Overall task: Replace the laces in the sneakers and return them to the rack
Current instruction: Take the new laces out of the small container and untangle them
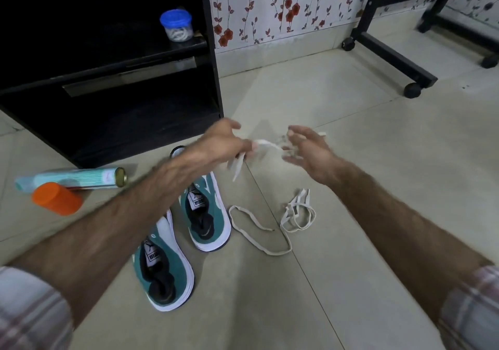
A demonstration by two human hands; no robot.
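Observation:
Two teal and white sneakers lie on the tiled floor without laces, one nearer me (162, 271) and one farther (206, 214). My left hand (221, 144) pinches a white lace (266, 144) above the floor, its ends dangling below the fingers. My right hand (305, 149) is at the other end of that lace with blurred fingers spread; its hold is unclear. A second off-white lace (272, 230) lies loose and tangled on the floor to the right of the sneakers. The black rack (108, 87) stands at the back left.
A spray can (73, 179) and an orange-capped container (56, 198) lie left of the sneakers. A blue-lidded jar (176, 26) sits on the rack's shelf. A black wheeled frame (391, 52) stands at the back right against the flowered wall.

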